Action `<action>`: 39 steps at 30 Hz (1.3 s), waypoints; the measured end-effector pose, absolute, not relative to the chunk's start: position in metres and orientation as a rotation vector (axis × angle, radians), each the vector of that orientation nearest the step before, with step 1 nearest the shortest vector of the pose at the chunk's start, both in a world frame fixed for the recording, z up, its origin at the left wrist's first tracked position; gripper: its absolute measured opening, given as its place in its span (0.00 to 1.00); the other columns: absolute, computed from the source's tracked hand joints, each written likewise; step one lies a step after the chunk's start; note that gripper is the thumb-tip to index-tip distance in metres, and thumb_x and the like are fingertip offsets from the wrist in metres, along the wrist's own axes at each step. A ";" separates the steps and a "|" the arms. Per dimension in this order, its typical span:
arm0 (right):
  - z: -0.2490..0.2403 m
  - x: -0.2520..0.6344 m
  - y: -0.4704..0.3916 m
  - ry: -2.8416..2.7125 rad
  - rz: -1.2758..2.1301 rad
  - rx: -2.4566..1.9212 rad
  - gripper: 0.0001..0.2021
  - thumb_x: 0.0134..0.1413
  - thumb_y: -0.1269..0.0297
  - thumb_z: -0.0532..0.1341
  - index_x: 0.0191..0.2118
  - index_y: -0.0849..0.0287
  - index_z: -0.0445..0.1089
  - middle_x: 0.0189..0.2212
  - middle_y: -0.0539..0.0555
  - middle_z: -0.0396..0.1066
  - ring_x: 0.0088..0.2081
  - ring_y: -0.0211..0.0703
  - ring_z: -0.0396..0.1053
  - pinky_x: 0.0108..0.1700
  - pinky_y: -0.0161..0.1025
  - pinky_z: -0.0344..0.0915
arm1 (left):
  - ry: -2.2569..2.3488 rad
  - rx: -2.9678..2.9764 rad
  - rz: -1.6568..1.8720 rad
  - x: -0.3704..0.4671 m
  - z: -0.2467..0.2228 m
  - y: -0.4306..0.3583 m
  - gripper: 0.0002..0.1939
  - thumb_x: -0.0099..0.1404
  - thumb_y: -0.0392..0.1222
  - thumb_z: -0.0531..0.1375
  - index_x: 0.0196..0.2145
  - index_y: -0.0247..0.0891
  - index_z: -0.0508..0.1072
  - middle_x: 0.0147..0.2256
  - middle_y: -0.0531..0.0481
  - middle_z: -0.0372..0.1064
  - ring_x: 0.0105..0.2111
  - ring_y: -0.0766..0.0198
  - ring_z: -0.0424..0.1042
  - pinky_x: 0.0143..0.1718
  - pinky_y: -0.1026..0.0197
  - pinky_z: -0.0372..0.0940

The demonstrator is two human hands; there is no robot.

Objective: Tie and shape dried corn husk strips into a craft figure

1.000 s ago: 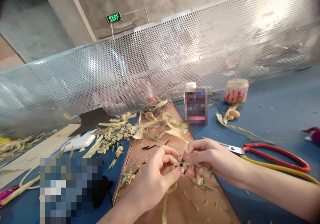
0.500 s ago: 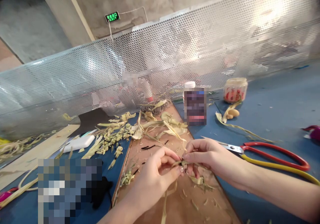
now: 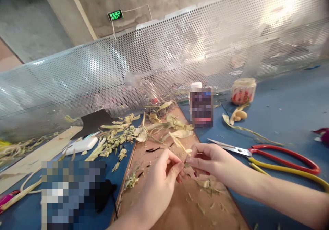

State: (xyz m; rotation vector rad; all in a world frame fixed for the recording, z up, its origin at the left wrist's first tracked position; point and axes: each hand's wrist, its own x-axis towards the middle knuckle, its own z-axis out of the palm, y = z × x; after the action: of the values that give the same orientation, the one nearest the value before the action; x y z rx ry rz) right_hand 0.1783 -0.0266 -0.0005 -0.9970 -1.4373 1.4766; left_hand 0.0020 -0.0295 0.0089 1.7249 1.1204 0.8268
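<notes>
My left hand (image 3: 166, 175) and my right hand (image 3: 207, 158) meet fingertip to fingertip over the brown board (image 3: 180, 207). Thumb and forefinger are pinched together on both. Whatever is between the fingertips is tiny, dark and greenish, and I cannot make out what it is. Just beneath the right hand, a small tuft of dried leaf scraps (image 3: 207, 185) lies on the board. Beyond the fingers are pale dried husk strips (image 3: 180, 134) and a short black strip (image 3: 153, 150). Scissors (image 3: 243, 151) with one red and one yellow handle rest right behind the right wrist.
A bundle of dried, knotted husk pieces (image 3: 120, 139) lies left of the board, near a white case (image 3: 81, 145). At the back stand a glass jar (image 3: 243, 92) and a white-capped bottle (image 3: 196, 85). A perforated metal screen (image 3: 164, 55) closes off the table's far side.
My fingertips have drawn slightly apart. The husk strip that hung below them and the piece sticking out beside the right hand no longer show there. The surrounding things stay put.
</notes>
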 end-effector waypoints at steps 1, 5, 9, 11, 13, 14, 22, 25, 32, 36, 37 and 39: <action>-0.001 0.178 -0.027 -1.462 1.450 -1.018 0.09 0.52 0.61 0.60 0.27 0.60 0.64 0.20 0.45 0.63 0.22 0.32 0.57 0.25 0.31 0.54 | 1.118 1.719 0.812 0.002 0.008 -0.030 0.07 0.67 0.43 0.52 0.31 0.39 0.62 0.24 0.55 0.66 0.24 0.67 0.65 0.29 0.64 0.60; -0.002 0.177 -0.027 -1.558 1.350 -1.078 0.08 0.53 0.62 0.59 0.27 0.60 0.63 0.19 0.46 0.61 0.23 0.34 0.57 0.26 0.33 0.54 | 1.165 1.766 0.769 0.003 0.006 -0.030 0.11 0.68 0.47 0.49 0.30 0.40 0.60 0.21 0.58 0.58 0.20 0.69 0.57 0.25 0.65 0.55; -0.001 0.177 -0.028 -1.577 1.329 -1.084 0.08 0.53 0.62 0.58 0.28 0.59 0.62 0.19 0.46 0.60 0.23 0.34 0.56 0.26 0.33 0.54 | 1.198 1.745 0.780 0.002 0.003 -0.030 0.10 0.68 0.48 0.49 0.31 0.40 0.60 0.24 0.57 0.57 0.22 0.69 0.56 0.24 0.65 0.53; 0.000 0.177 -0.029 -1.567 1.335 -1.071 0.08 0.54 0.62 0.57 0.28 0.59 0.62 0.20 0.45 0.59 0.23 0.34 0.56 0.26 0.33 0.54 | 1.203 1.726 0.773 0.002 0.003 -0.031 0.10 0.68 0.48 0.48 0.32 0.40 0.60 0.25 0.56 0.58 0.22 0.69 0.56 0.24 0.65 0.53; 0.001 0.177 -0.029 -1.554 1.345 -1.073 0.08 0.54 0.63 0.57 0.27 0.59 0.62 0.20 0.45 0.59 0.23 0.34 0.56 0.26 0.33 0.53 | 1.205 1.716 0.771 0.002 0.004 -0.032 0.10 0.68 0.47 0.48 0.32 0.40 0.59 0.25 0.56 0.58 0.22 0.69 0.56 0.24 0.65 0.53; 0.002 0.177 -0.030 -1.547 1.349 -1.076 0.07 0.54 0.63 0.57 0.27 0.59 0.62 0.20 0.45 0.59 0.23 0.34 0.56 0.26 0.33 0.53 | 1.208 1.712 0.776 0.002 0.004 -0.033 0.10 0.68 0.47 0.48 0.32 0.40 0.59 0.25 0.57 0.58 0.22 0.69 0.56 0.24 0.65 0.53; 0.001 0.178 -0.029 -1.550 1.358 -1.030 0.07 0.54 0.63 0.57 0.28 0.59 0.61 0.20 0.45 0.58 0.24 0.34 0.55 0.27 0.33 0.54 | 1.205 1.692 0.798 0.002 0.005 -0.033 0.11 0.68 0.48 0.48 0.32 0.40 0.59 0.25 0.56 0.59 0.21 0.69 0.56 0.23 0.66 0.53; 0.002 0.179 -0.029 -1.537 1.391 -1.032 0.08 0.54 0.62 0.57 0.29 0.60 0.62 0.20 0.45 0.56 0.24 0.34 0.56 0.27 0.33 0.55 | 1.215 1.713 0.793 0.001 0.005 -0.034 0.10 0.68 0.48 0.48 0.32 0.40 0.59 0.25 0.57 0.58 0.22 0.69 0.57 0.24 0.65 0.53; 0.006 0.181 -0.027 -1.574 1.515 -1.104 0.04 0.53 0.64 0.58 0.35 0.57 0.65 0.25 0.47 0.62 0.26 0.35 0.58 0.27 0.32 0.55 | 1.229 1.715 0.792 0.001 0.004 -0.031 0.10 0.68 0.48 0.49 0.32 0.41 0.59 0.24 0.56 0.58 0.22 0.68 0.56 0.24 0.65 0.53; 0.007 0.184 -0.028 -1.775 1.292 -1.210 0.05 0.54 0.63 0.56 0.32 0.58 0.65 0.21 0.46 0.60 0.23 0.36 0.58 0.24 0.32 0.54 | 1.228 1.714 0.791 0.002 0.004 -0.031 0.09 0.68 0.48 0.49 0.33 0.41 0.59 0.24 0.57 0.57 0.23 0.68 0.57 0.24 0.65 0.54; 0.007 0.184 -0.029 -1.827 1.200 -1.219 0.05 0.55 0.63 0.56 0.30 0.58 0.64 0.20 0.46 0.60 0.23 0.36 0.58 0.24 0.32 0.54 | 1.229 1.713 0.793 0.002 0.004 -0.032 0.09 0.68 0.48 0.49 0.33 0.41 0.59 0.24 0.57 0.57 0.23 0.68 0.57 0.25 0.66 0.55; 0.007 0.184 -0.031 -1.923 1.006 -1.183 0.06 0.55 0.67 0.54 0.28 0.58 0.62 0.22 0.47 0.60 0.25 0.36 0.57 0.26 0.33 0.54 | 1.225 1.709 0.790 0.001 0.004 -0.033 0.09 0.68 0.48 0.49 0.33 0.41 0.59 0.24 0.57 0.57 0.23 0.68 0.57 0.24 0.66 0.55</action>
State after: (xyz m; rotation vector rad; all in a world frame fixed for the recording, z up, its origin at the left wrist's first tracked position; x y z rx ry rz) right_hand 0.1845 -0.0306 0.0071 -1.1833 -1.9230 1.0057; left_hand 0.0014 -0.0331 0.0044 1.7088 1.2253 0.7902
